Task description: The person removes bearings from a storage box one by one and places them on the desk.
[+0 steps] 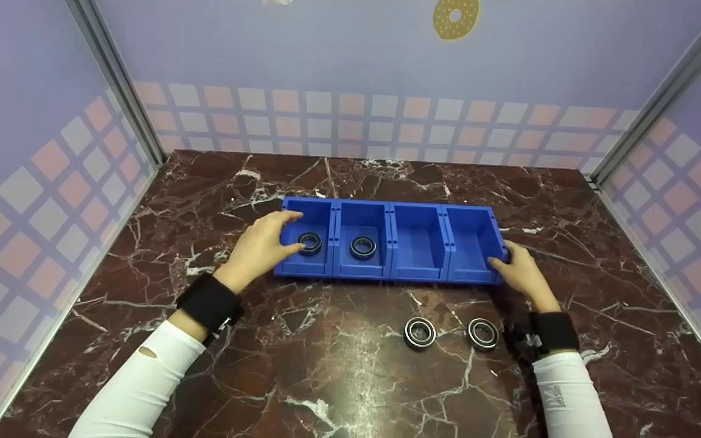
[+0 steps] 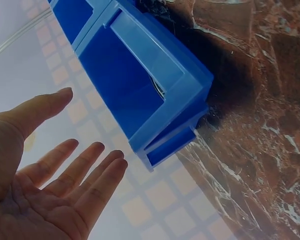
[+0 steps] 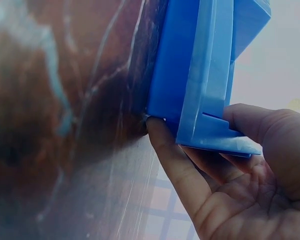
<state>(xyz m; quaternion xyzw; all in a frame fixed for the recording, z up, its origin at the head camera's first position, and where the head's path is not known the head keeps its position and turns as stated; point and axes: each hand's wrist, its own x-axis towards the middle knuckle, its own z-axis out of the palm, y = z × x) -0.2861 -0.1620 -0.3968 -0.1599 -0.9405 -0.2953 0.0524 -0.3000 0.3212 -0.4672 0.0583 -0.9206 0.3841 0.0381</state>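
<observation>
The left hand (image 1: 259, 248), fingers spread and holding nothing, is beside the left edge of the blue four-compartment bin row (image 1: 418, 274). Two ball bearings are in: one (image 1: 317, 244) in the leftmost compartment, one (image 1: 373, 247) in the second. Two are left, a nearer-left bearing (image 1: 431, 333) and a right-hand bearing (image 1: 494, 334), on the marble tabletop (image 1: 235, 353) off the row's front edge. The right hand (image 1: 522, 272) pinches the row's right edge, some fingertips seemingly underneath, partly hidden.

Marbled tabletop (image 1: 302, 377) with bins (image 1: 390, 243), two bearings (image 1: 409, 334)
</observation>
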